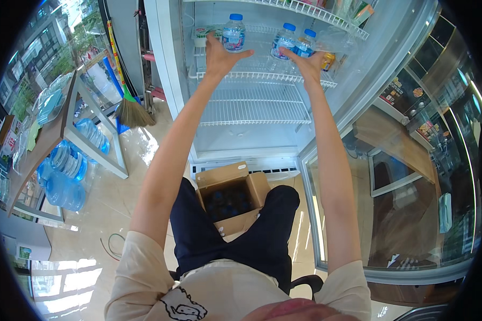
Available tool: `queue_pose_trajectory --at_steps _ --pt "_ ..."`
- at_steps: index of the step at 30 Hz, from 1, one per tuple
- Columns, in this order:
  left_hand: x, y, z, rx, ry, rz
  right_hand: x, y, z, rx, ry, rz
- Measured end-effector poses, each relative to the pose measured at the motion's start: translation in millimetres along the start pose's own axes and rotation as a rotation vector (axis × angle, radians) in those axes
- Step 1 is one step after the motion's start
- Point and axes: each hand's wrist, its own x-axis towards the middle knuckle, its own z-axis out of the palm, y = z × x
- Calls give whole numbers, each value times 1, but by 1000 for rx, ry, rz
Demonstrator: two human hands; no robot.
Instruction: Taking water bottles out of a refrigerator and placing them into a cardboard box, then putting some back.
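My left hand (221,56) is at the upper fridge shelf, thumb and fingers spread on either side of a blue-capped plastic water bottle (233,35). The thumb is apart from the bottle, which stands upright. Further right, my right hand (310,66) is at two similar bottles, a left one (283,42) and a right one (305,44). Its thumb overlaps the left bottle and its fingers are beside the right one; whether it grips either cannot be told. Between my knees on the floor, an open cardboard box (221,218) holds several blue-capped bottles in shadow.
White-lidded cups (201,37) and a yellow can (328,61) share the upper wire shelf (261,75). A lower wire shelf (253,106) is below. The glass fridge door (385,224) stands open at right. At left are a broom (132,110), a table (60,120) and large water jugs (68,160).
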Motion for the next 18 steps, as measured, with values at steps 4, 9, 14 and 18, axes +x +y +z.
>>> queue_pose_trajectory --at_steps 4,9,14,18 --pt "17 -28 8 103 -221 -101 -10 7 10 60 -22 154" --pt "10 -37 8 73 -96 -1 -24 20 0 96 90 127" --pt "-15 -13 -9 -16 24 176 -54 3 -5 105 247 -92" --pt "-57 5 -29 -302 326 633 -103 -29 -30 74 388 -248"
